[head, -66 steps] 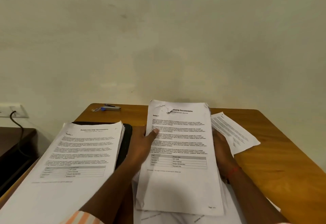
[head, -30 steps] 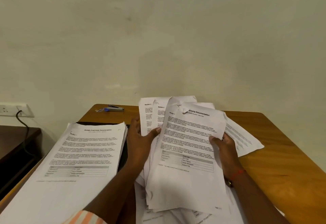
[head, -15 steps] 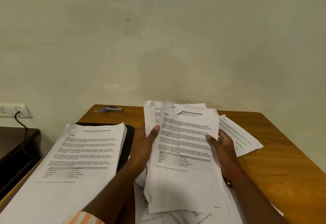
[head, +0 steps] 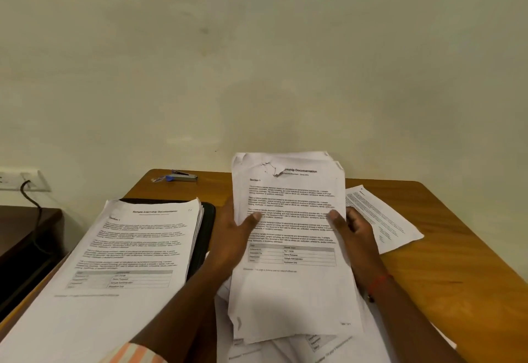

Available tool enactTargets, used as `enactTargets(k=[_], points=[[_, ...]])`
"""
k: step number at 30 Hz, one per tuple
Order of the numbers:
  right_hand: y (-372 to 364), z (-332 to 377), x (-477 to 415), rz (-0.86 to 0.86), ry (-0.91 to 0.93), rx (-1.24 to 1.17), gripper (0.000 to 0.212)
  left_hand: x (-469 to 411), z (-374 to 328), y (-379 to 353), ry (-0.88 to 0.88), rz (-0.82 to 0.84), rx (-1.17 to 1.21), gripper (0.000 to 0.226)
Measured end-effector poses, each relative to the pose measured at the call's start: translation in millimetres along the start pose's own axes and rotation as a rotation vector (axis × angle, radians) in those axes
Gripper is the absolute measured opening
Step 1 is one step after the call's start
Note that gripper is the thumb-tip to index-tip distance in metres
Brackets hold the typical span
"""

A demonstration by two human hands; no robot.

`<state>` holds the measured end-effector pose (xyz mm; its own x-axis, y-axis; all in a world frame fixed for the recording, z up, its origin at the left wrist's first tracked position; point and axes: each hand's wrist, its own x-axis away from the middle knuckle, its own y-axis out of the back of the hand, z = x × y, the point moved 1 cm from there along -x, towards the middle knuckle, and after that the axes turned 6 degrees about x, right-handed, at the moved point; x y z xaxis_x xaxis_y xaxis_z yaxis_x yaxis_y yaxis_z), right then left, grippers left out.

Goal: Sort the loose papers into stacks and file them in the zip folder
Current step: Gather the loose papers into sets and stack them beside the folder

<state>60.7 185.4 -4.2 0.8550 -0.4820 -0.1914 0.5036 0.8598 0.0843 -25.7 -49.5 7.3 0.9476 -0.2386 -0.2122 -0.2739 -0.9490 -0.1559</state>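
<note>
Papers [head: 288, 248] held up between both hands, thumbs on the front page: left hand [head: 234, 242] grips one edge, right hand [head: 354, 231] the other, likely to square the bundle. Beside them a sorted stack [head: 128, 248] lies on the black zip folder [head: 207, 228], covering it, so filing waits, I'd say. More loose sheets [head: 285, 351] lie underneath on the table [head: 457, 277], one stray sheet [head: 383, 219] off right.

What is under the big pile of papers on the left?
A black folder pokes out at the right and far edges of the pile. Paper covers the rest, so its zip is hidden.
</note>
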Motion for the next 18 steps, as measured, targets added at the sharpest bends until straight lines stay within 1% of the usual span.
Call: enactTargets(k=[3, 5, 6, 7, 9, 10, 12, 14, 16, 18], points=[[-3, -1, 3, 0.160, 0.011, -0.113, 0.034, 0, -12, 4, -0.069, -0.147, 0.038, 0.032], [-8, 0, 6, 0.215, 0.050, -0.075, 0.036, 1, -19, 6, -0.115, -0.207, 0.049, 0.026], [-10, 0, 8, 0.196, 0.085, -0.047, 0.034, 2, -21, 6, -0.132, -0.213, 0.054, 0.026], [-12, 2, 9, 0.139, 0.116, -0.024, 0.032, 4, -23, 5, -0.149, -0.202, 0.069, 0.027], [-13, 7, 11, -0.040, 0.156, 0.055, 0.031, 9, -27, 1, -0.175, -0.131, 0.106, 0.031], [-13, 9, 11, -0.122, 0.166, 0.082, 0.033, 11, -27, -2, -0.185, -0.091, 0.103, 0.032], [-14, 13, 12, -0.210, 0.183, 0.079, 0.041, 13, -27, -5, -0.204, -0.039, 0.052, 0.034], [-16, 15, 13, -0.229, 0.201, 0.086, 0.041, 14, -25, -7, -0.230, -0.036, 0.011, 0.033], [-18, 17, 15, -0.197, 0.227, 0.082, 0.033, 13, -22, -6, -0.238, -0.048, -0.003, 0.034], [-19, 16, 18, -0.154, 0.233, 0.038, 0.032, 14, -21, -6, -0.251, -0.053, -0.020, 0.036]])
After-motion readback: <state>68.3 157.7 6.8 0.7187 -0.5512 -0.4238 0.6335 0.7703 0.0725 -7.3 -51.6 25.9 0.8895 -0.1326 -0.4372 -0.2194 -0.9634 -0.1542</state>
